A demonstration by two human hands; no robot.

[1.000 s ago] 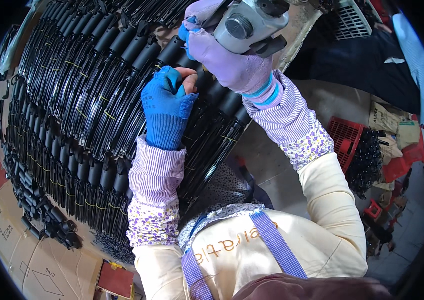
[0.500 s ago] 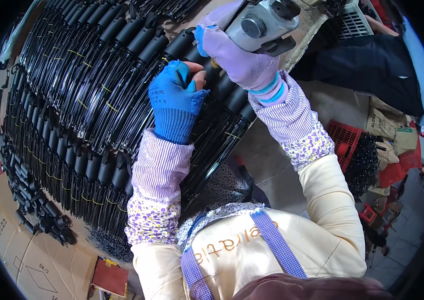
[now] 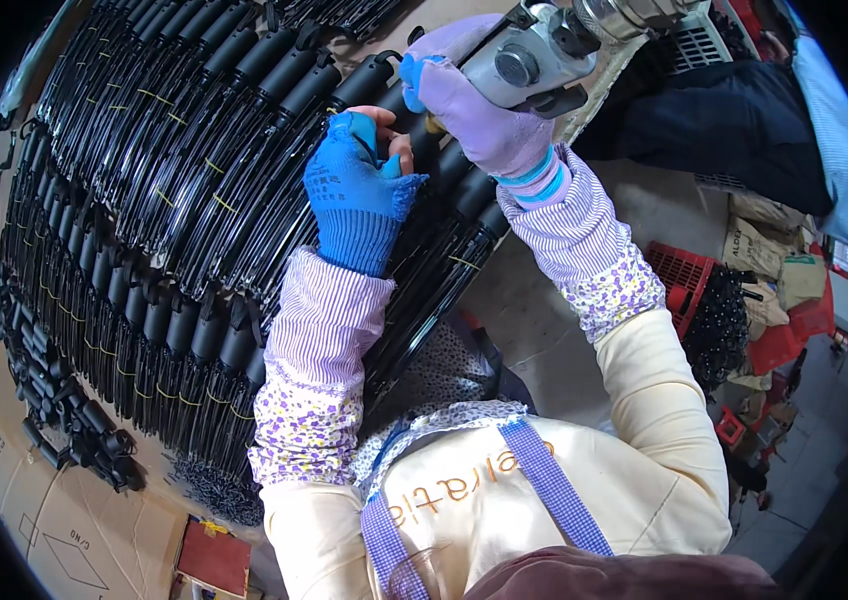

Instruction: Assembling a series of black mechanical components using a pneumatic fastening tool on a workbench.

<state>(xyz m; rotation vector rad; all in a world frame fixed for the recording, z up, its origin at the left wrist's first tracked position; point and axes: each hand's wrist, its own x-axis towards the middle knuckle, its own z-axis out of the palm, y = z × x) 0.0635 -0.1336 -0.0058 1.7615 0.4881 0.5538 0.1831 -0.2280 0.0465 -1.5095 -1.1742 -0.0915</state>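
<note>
My left hand, in a blue knitted glove with bare fingertips, rests over a row of black umbrella frames. Its fingers are curled together beside a black umbrella handle; whatever lies in their grip is hidden. To the upper right, my right hand wears a lavender glove with blue fingertips. It is closed around a grey metal hand tool with a round dark knob, joined to a silvery metal fitting. The tool's working end is out of sight behind the hand.
A second row of bundled umbrella frames with yellow ties lies nearer left. Loose black handles pile beside a cardboard sheet. At right are a red plastic basket, sacks and another person's dark-clothed leg.
The grey tool and its metal fitting have shifted slightly right and down in view, showing more of the fitting. My left hand has moved a little to the right, its fingers still curled.
</note>
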